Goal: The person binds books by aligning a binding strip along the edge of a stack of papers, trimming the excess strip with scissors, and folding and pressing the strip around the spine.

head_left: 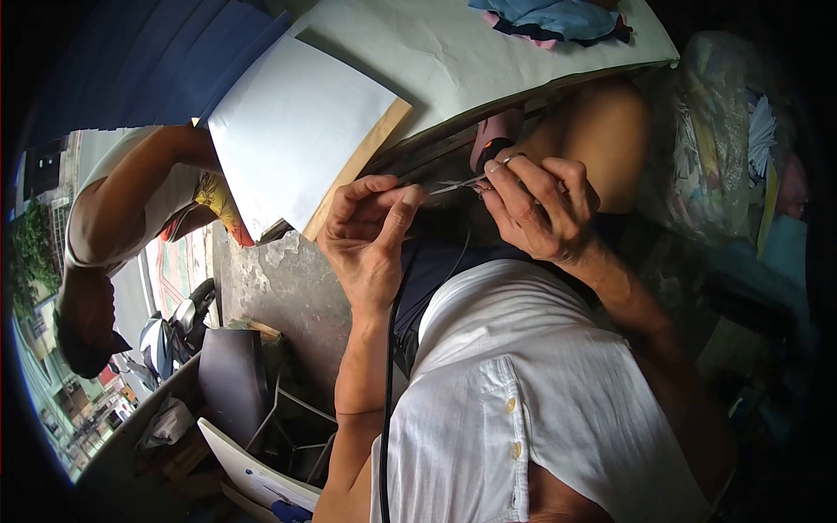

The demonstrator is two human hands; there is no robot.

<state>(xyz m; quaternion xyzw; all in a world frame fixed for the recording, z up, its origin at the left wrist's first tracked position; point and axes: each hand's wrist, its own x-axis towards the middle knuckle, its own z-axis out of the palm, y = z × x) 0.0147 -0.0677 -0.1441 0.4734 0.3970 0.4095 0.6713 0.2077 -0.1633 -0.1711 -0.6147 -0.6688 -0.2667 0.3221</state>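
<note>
My right hand (542,207), with a ring on one finger, is closed round a small pair of scissors (455,186). Their thin silver blades point left at the fingertips of my left hand (373,231). That hand is pinched, thumb against the fingers, and whatever it may hold is too small to make out. The scissors' handles are mostly covered by my fingers. Both hands are raised in front of my white shirt (540,357), just short of the table edge.
A white board (301,122) with a wooden edge lies on the pale-covered table (453,65). Folded blue cloth (558,19) rests at its far side. Another person (139,200) leans in at the left. Plastic bags (711,131) stand at right; a chair (234,383) is lower left.
</note>
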